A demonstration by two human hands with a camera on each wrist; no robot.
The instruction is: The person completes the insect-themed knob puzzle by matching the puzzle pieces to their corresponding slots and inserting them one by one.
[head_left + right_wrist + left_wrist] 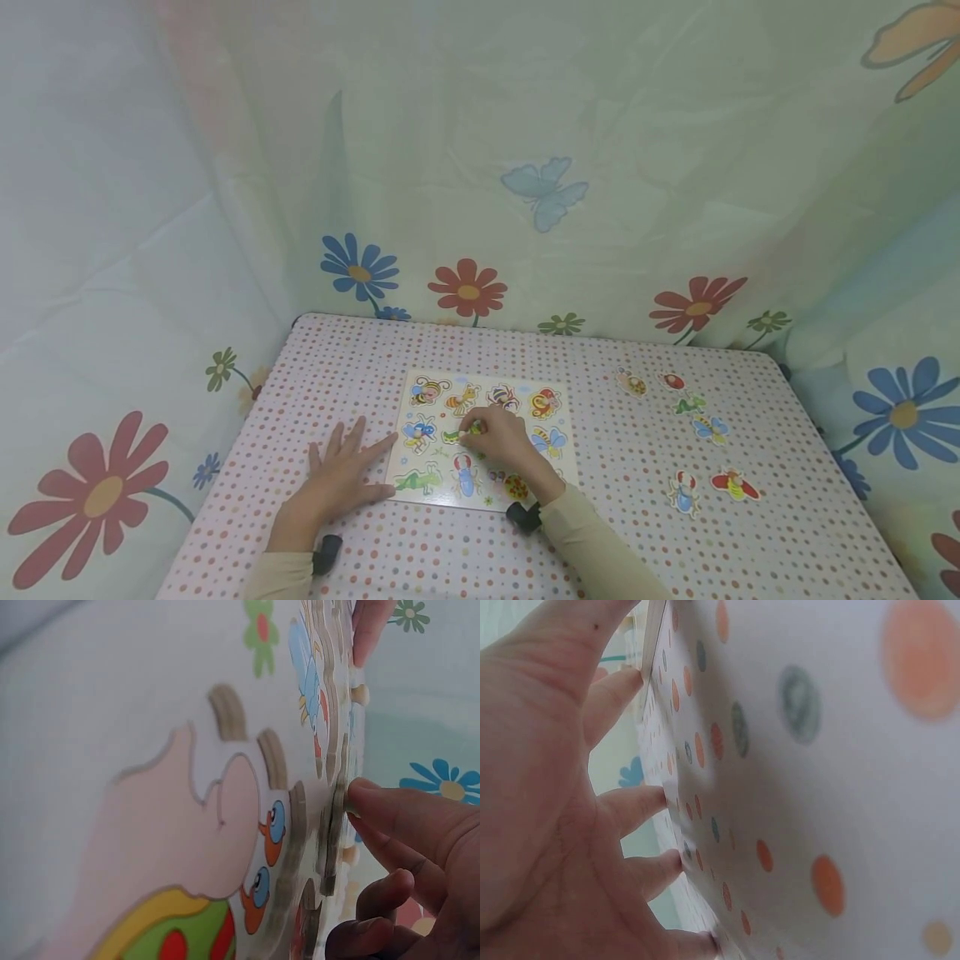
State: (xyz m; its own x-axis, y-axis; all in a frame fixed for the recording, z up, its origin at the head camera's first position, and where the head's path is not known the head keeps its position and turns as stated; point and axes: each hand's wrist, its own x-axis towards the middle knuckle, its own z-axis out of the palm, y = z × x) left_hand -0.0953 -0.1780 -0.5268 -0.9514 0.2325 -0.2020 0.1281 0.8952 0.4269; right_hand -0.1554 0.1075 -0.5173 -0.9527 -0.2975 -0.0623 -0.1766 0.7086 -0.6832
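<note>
A wooden insect puzzle board [483,380] lies flat on the table. Near its middle, my right hand [506,437] pinches a green caterpillar puzzle piece [450,436] between thumb and forefinger, low over the board. In the right wrist view, that hand [420,847] has its other fingers curled, and the piece is mostly hidden behind the fingertips. My left hand [337,475] is spread on the table at the board's left side, thumb and forefinger at its edge. Its fingertips rest on the cloth in the left wrist view, where the palm [555,802] shows.
Several loose puzzle pieces lie right of the board: a snail-like one [632,383], a ladybug [672,381], a green grasshopper [688,405], a blue-winged insect [709,429], a beetle [684,492] and a red-winged butterfly [736,485]. Dotted cloth [630,533] covers the table.
</note>
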